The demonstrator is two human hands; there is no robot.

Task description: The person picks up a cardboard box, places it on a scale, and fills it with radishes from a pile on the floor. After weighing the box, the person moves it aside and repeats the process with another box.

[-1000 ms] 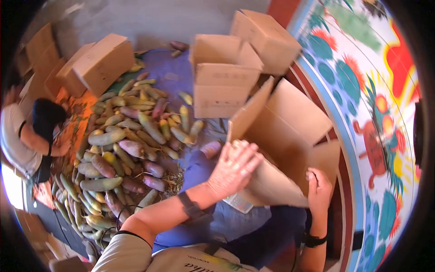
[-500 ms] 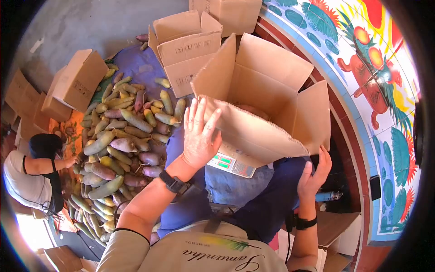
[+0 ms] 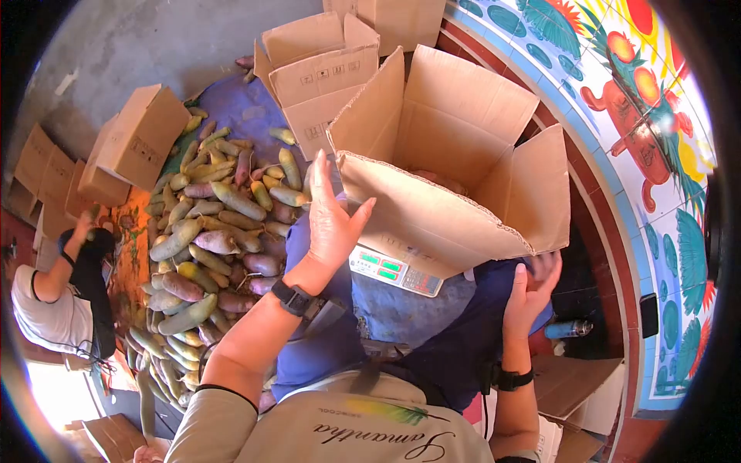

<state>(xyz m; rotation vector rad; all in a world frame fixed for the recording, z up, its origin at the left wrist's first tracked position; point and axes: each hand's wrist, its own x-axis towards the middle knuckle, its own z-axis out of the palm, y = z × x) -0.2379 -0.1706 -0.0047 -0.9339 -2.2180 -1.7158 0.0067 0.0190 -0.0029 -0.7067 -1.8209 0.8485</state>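
An open cardboard box (image 3: 432,216) stands tilted-looking on a digital weighing scale (image 3: 394,272) with lit green displays. Only a little of the reddish contents (image 3: 438,182) shows inside it. My left hand (image 3: 333,225) is beside the box's left corner, fingers stretched and thumb apart, holding nothing. At the lower right corner of the box, my right hand (image 3: 531,293) has its thumb and fingers spread, with the fingertips right at the cardboard. The scale sits between my knees, over blue cloth (image 3: 409,312).
A large heap of long green and purple root vegetables (image 3: 224,247) lies to the left. Other boxes (image 3: 324,85) stand behind and at far left (image 3: 143,139). A co-worker (image 3: 58,301) is beside the heap; another person's hand (image 3: 147,454) shows at bottom left. A blue bottle (image 3: 567,329) lies right.
My left hand has come off the box's front flap to its left side. My right hand stays near the right corner. The co-worker's arm has risen, and another hand has appeared at bottom left.
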